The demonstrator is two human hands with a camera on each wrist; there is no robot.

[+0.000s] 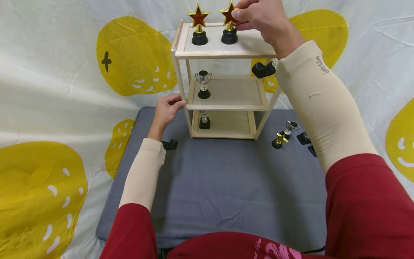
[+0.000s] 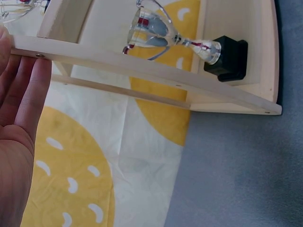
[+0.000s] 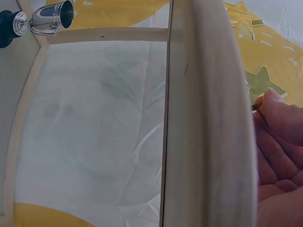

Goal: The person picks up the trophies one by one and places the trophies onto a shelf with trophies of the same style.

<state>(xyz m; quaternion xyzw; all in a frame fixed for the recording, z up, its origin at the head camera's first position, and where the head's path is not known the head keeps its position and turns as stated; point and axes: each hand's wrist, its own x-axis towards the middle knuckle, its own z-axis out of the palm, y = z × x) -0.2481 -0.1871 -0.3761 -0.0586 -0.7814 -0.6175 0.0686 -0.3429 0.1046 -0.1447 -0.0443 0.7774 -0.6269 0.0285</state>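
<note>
My right hand (image 1: 263,18) pinches a gold star trophy (image 1: 229,36) with a red-brown centre and black base, upright on the top board of a small wooden shelf rack (image 1: 223,55). To its left stands a similar star trophy (image 1: 199,38). With thumb and fingers, my left hand (image 1: 165,114) grips the rack's left post (image 2: 109,60) at about middle-board height. A silver two-handled cup trophy (image 1: 203,80) is on the middle board, toward the left. Below it, another silver cup trophy (image 2: 151,33) with a square black base stands on the bottom board, partly hidden in the head view.
On the grey table (image 1: 223,180), right of the rack, are a silver cup trophy (image 1: 292,125), a small gold star trophy (image 1: 277,143) and black-based pieces (image 1: 304,138) partly hidden by my right arm. A white cloth with yellow shapes (image 1: 136,54) hangs behind.
</note>
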